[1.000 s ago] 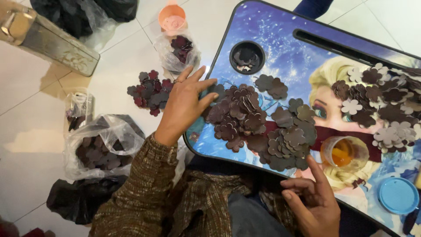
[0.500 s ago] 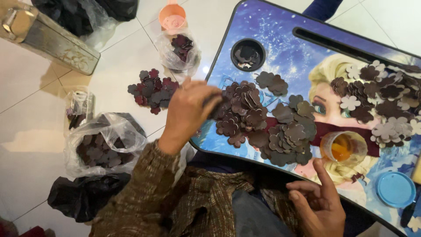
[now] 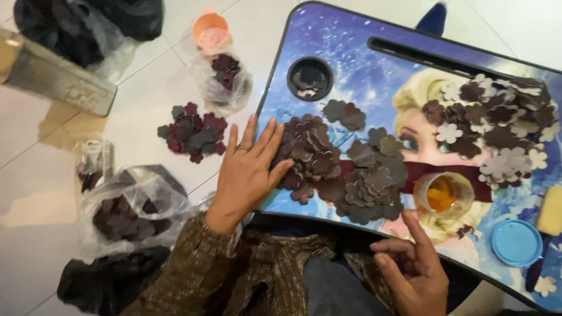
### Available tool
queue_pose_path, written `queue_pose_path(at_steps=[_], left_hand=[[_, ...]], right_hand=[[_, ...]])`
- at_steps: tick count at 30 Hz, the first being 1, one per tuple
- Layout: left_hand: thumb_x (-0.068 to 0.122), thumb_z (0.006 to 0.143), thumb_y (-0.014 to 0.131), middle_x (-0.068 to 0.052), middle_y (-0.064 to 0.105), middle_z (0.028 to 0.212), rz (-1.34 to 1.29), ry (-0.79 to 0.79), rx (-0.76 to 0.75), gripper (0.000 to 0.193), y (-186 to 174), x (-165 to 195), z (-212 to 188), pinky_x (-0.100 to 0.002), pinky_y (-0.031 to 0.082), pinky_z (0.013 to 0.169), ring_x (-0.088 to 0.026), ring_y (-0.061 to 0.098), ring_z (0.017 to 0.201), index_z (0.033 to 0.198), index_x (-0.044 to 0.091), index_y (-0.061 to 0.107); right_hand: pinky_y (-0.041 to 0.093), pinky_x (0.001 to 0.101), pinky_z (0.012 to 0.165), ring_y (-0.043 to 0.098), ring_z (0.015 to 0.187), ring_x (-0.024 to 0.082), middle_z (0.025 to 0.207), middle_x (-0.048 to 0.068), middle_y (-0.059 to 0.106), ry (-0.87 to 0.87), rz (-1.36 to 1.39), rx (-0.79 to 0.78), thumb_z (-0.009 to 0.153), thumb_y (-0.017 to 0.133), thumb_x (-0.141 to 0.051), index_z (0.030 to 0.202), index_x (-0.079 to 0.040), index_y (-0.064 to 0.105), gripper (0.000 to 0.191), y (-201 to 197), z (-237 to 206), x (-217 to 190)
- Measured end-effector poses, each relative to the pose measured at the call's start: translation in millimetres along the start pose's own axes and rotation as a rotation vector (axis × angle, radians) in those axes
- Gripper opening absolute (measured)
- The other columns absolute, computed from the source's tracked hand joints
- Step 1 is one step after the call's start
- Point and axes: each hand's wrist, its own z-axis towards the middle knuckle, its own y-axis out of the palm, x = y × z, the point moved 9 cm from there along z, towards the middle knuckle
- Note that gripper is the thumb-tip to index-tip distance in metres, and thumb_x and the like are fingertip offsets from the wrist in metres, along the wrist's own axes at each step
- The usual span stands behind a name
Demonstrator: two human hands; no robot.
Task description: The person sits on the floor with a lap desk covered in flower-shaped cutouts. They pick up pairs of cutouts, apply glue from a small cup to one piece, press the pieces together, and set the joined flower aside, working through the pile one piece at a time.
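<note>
Left hand (image 3: 249, 169) laid flat, fingers spread, on heap of dark maroon flower-shaped cut-outs (image 3: 313, 158) near left edge of blue printed lap bench (image 3: 351, 64). Right hand (image 3: 413, 269) loosely curled, empty, at near edge. Sorting step judged; a single-piece pinch required next.

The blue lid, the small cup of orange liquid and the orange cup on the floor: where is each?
blue lid (image 3: 516, 242): head view, centre of its top.
small cup of orange liquid (image 3: 443, 195): head view, on the liquid.
orange cup (image 3: 211, 30): head view, on its rim.
</note>
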Motion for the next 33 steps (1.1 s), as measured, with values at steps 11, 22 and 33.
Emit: queue_pose_path(at_steps=[11, 22, 33], left_hand=[[0.047, 0.098, 0.057, -0.009, 0.049, 0.156, 0.048, 0.001, -0.008, 0.066, 2, 3, 4, -0.064, 0.017, 0.122, -0.040, 0.032, 0.151, 0.151, 0.009, 0.049], [0.044, 0.096, 0.055, -0.015, 0.038, 0.162, -0.028, 0.005, -0.039, 0.074, 9, 8, 5, -0.058, 0.019, 0.122, -0.048, 0.028, 0.150, 0.157, 0.007, 0.038], [0.041, 0.096, 0.057, -0.019, 0.042, 0.161, -0.078, -0.011, -0.012, 0.074, 7, 10, 2, -0.055, 0.026, 0.122, -0.047, 0.031, 0.151, 0.155, 0.000, 0.041]], right_hand=[[0.051, 0.0220, 0.067, 0.063, 0.073, 0.009, 0.093, 0.008, 0.076, 0.004, -0.078, -0.077, 0.081, 0.077, 0.002, 0.153, -0.004, 0.046, 0.079, 23, 22, -18], [0.058, 0.0317, 0.089, 0.072, 0.084, 0.013, 0.097, 0.009, 0.076, -0.416, -0.809, 0.363, 0.088, 0.081, -0.006, 0.140, -0.004, 0.057, 0.057, -71, 54, -156], [0.054, 0.0421, 0.077, 0.065, 0.090, 0.030, 0.100, 0.011, 0.072, -0.468, -1.201, 0.326, 0.084, 0.080, -0.004, 0.154, -0.007, 0.050, 0.077, -101, 125, -148]])
